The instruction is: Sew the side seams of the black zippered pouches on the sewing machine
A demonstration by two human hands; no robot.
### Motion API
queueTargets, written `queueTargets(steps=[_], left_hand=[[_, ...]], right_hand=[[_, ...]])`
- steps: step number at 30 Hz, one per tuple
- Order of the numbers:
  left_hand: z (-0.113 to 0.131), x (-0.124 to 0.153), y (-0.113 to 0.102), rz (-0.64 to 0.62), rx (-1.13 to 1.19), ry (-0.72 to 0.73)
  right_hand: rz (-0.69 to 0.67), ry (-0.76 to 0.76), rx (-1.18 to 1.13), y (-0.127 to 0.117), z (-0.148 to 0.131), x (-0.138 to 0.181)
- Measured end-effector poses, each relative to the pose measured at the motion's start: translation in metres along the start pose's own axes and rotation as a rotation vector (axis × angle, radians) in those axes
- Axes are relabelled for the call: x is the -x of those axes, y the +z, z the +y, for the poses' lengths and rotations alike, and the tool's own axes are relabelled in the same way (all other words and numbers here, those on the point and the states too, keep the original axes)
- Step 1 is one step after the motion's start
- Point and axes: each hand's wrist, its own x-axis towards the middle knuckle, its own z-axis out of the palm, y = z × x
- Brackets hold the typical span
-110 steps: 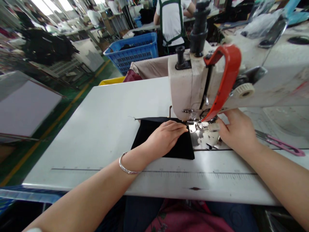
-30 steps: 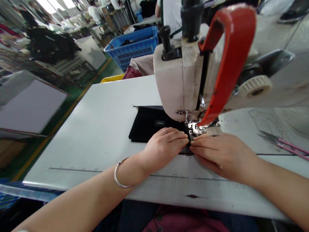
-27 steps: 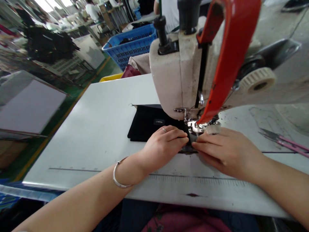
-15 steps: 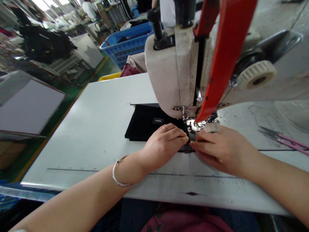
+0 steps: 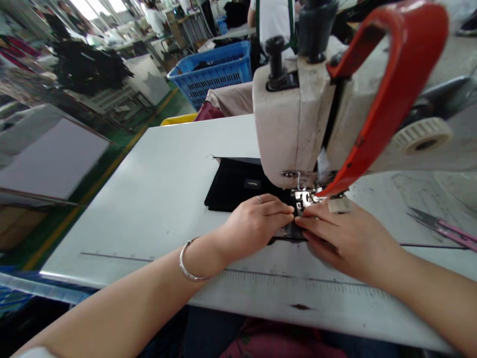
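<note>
A black fabric piece (image 5: 234,186) with a small sewn label (image 5: 252,184) lies on the white sewing table (image 5: 167,179), its near edge under the presser foot (image 5: 303,198) of a cream sewing machine (image 5: 294,124) with a red guard (image 5: 380,94). My left hand (image 5: 255,226) lies flat on the fabric's near edge, fingers together and stretched toward the foot. My right hand (image 5: 346,238) presses down just right of it, fingertips touching the left hand's in front of the foot. A silver bangle (image 5: 188,261) circles my left wrist.
Pink-handled thread snips (image 5: 443,226) lie on the table at the right. Behind the table stand a blue plastic crate (image 5: 214,74), a yellow bin (image 5: 179,119) and a person in a white shirt with green straps (image 5: 274,17). A ruler scale (image 5: 298,281) runs along the table's front.
The fabric has been fed away from me under the foot since the oldest frame, showing its label. My right hand came down from beside the needle to meet my left hand.
</note>
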Motion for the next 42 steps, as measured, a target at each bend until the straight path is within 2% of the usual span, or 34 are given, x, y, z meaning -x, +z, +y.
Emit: queueTargets(steps=[4, 9, 18, 26, 28, 30, 34, 37, 42], left_hand=[[-0.007, -0.004, 0.002, 0.030, -0.038, -0.025], [-0.017, -0.010, 0.008, 0.099, -0.062, -0.077], [-0.025, -0.013, 0.015, 0.073, -0.079, -0.173], [-0.023, -0.016, 0.013, 0.066, -0.041, -0.190], [-0.021, -0.019, 0.007, 0.027, -0.039, -0.226], [-0.018, -0.024, -0.002, -0.073, -0.034, -0.246], [-0.019, -0.031, -0.019, -0.293, -0.019, -0.130], [-0.018, -0.026, -0.023, -0.288, -0.025, -0.068], [0.007, -0.007, -0.012, -0.207, -0.057, -0.138]], right_hand=[[-0.019, 0.093, 0.024, 0.001, 0.002, -0.004], [-0.055, 0.122, 0.006, 0.003, 0.006, -0.006], [-0.042, 0.124, 0.046, 0.007, 0.009, -0.006], [-0.044, 0.107, 0.035, 0.006, 0.010, -0.009], [-0.039, 0.109, 0.041, 0.005, 0.010, -0.009], [-0.030, 0.107, 0.036, 0.003, 0.011, -0.008], [0.021, 0.061, -0.003, 0.001, 0.012, -0.004], [0.044, 0.007, -0.021, 0.002, 0.012, -0.001], [-0.021, -0.079, -0.012, 0.002, 0.009, 0.001]])
